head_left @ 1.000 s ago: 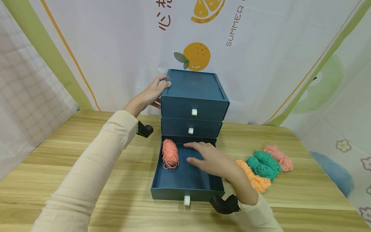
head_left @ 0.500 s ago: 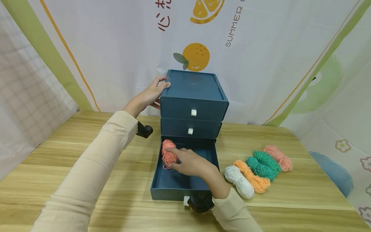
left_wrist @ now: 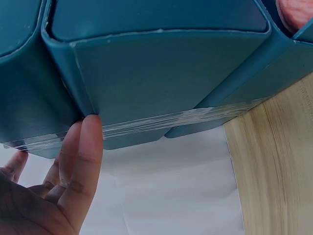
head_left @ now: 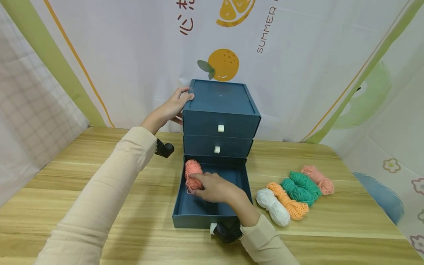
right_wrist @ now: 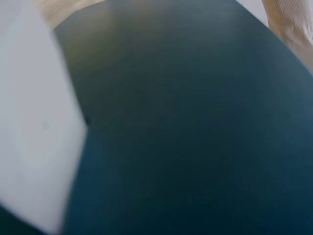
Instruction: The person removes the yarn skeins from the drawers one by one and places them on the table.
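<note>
A coral yarn skein (head_left: 193,170) lies along the left wall of the pulled-out bottom drawer (head_left: 212,221). My right hand (head_left: 216,188) reaches over the drawer front, its index finger and thumb pinching the skein's near right part; the other fingertips are hidden. My left hand (head_left: 172,107) steadies the dark blue drawer cabinet (head_left: 220,97), thumb at the top left edge and fingers along the side. In the left wrist view, straight fingers (left_wrist: 85,156) touch the cabinet's side near clear tape. The right wrist view has only the drawer front (right_wrist: 186,127) and a white knob (right_wrist: 39,122), very close.
On the table (head_left: 331,228) to the right lie a white skein (head_left: 273,207), an orange skein (head_left: 288,201), a green skein (head_left: 301,188) and a pink skein (head_left: 318,180). The two upper drawers (head_left: 202,145) are closed. A printed curtain (head_left: 132,55) hangs behind.
My right hand has moved left and down from above the drawer's middle onto the coral skein, bringing the white skein into sight. My left hand has stayed on the cabinet.
</note>
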